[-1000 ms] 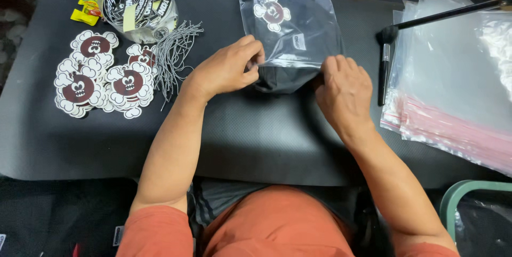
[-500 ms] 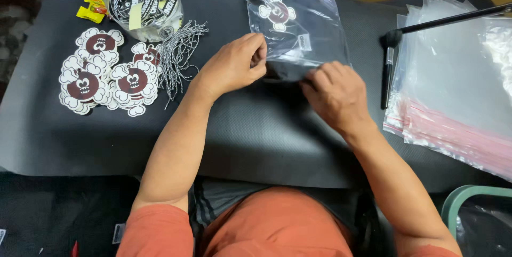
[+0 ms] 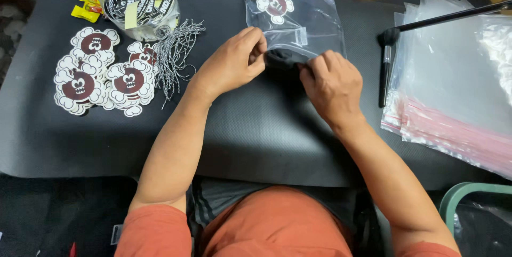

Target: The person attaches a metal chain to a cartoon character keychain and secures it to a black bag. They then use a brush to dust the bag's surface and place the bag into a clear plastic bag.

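Both hands are on the near edge of a clear plastic bag (image 3: 298, 17) that lies flat on the black mat (image 3: 256, 129) in front of me, toward its far side. My left hand (image 3: 232, 65) pinches the bag's near left corner between thumb and fingertips, closed on the plastic. My right hand (image 3: 333, 83) pinches the same edge just to the right, fingers curled down onto it. Between the two hands I see a dark folded item (image 3: 285, 57) at the mouth of the bag, and inside the bag a maroon-and-white flower-shaped sticker (image 3: 276, 5) shows through. Left of my hands lies a heap of similar stickers (image 3: 98, 73), with a bundle of ball chains (image 3: 176, 54) beside it and a clear round tub of black labels (image 3: 140, 1) behind. To the right, well apart, sits a stack of empty zip bags (image 3: 453, 91) with red strips, and a black brush (image 3: 385, 65) lies against its edge.
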